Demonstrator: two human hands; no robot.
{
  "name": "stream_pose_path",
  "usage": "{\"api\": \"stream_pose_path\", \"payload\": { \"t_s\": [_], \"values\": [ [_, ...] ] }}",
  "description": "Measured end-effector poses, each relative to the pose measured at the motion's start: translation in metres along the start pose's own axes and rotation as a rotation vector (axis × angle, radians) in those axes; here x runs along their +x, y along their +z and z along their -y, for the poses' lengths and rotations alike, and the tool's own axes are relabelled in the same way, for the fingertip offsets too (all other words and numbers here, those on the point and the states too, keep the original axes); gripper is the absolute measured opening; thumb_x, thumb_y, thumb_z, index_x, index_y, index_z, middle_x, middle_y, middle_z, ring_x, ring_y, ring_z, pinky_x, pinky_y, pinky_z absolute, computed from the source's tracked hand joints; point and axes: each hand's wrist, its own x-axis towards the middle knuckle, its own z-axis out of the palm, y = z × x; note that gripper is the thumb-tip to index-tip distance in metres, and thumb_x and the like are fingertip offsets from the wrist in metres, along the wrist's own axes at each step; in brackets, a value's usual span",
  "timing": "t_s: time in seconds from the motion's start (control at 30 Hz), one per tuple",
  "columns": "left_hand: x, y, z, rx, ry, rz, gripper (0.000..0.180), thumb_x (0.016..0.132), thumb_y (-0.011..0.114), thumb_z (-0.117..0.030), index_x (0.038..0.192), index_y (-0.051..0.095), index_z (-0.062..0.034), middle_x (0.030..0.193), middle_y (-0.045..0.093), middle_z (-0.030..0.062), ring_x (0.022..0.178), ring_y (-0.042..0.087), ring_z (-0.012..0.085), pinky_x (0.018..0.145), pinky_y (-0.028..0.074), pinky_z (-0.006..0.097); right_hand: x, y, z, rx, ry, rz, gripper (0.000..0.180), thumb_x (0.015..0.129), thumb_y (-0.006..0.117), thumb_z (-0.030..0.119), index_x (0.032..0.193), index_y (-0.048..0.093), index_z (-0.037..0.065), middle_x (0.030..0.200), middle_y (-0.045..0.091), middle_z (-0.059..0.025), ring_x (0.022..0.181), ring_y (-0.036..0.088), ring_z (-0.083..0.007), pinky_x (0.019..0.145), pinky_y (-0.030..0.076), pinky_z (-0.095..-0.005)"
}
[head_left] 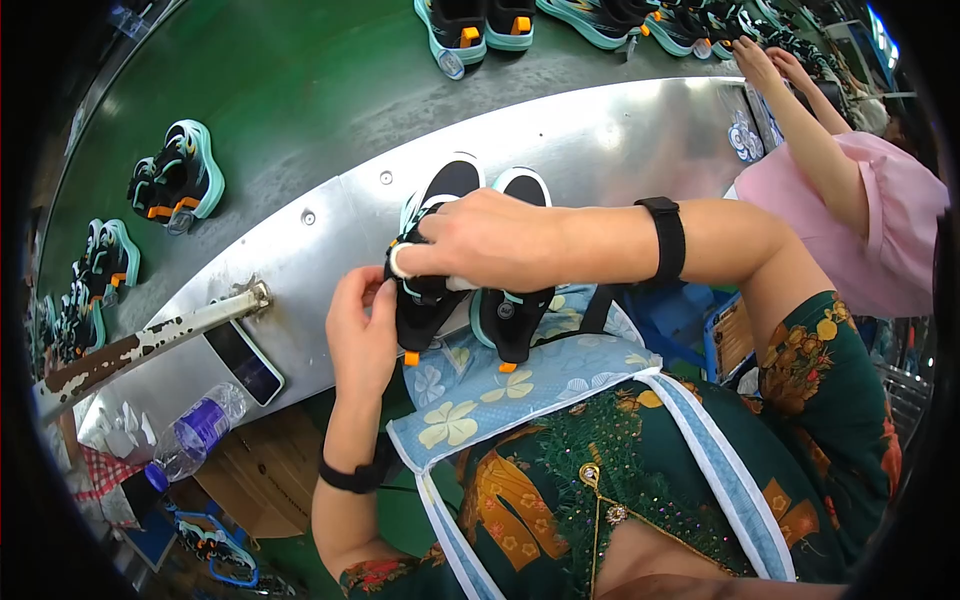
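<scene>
A pair of small black shoes with teal soles and orange heel tabs lies on the shiny metal ledge (620,140) in front of me, heels toward me. My left hand (362,330) grips the left shoe (425,300) at its heel side. My right hand (480,240) reaches across both shoes and presses something white, perhaps a cloth, on the left shoe's upper. The right shoe (512,310) lies beside it, partly under my right hand. A black band sits on each wrist.
Several more pairs of the same shoes ride on the green conveyor belt (300,80) beyond the ledge. A phone (245,362) and a rusty white bar (150,340) lie at left, a plastic bottle (195,430) below. A person in pink (880,230) works at right.
</scene>
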Motion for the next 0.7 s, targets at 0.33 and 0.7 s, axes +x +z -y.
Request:
{"api": "stream_pose_path", "payload": {
  "t_s": [0.33, 0.7],
  "values": [
    [-0.008, -0.048, -0.066, -0.454, -0.336, 0.426, 0.048, 0.099, 0.048, -0.035, 0.110, 0.060, 0.0100, 0.097, 0.067, 0.0186, 0.061, 0.064, 0.0165, 0.039, 0.042, 0.022, -0.008, 0.015, -0.040, 0.444, -0.067, -0.100, 0.046, 0.073, 0.070, 0.006, 0.117, 0.056, 0.011, 0.097, 0.061, -0.0160, 0.094, 0.061, -0.0372, 0.081, 0.048, -0.0430],
    [-0.035, 0.040, -0.050, -0.761, -0.444, 0.146, 0.019, 0.095, 0.058, -0.015, 0.096, 0.062, 0.0038, 0.076, 0.068, 0.0134, 0.039, 0.048, 0.0067, 0.031, 0.028, 0.020, -0.024, 0.021, -0.025, 0.264, 0.011, -0.328, 0.031, 0.079, 0.069, 0.007, 0.110, 0.066, 0.010, 0.078, 0.063, -0.0131, 0.083, 0.062, -0.0340, 0.079, 0.047, -0.0416]
  ]
}}
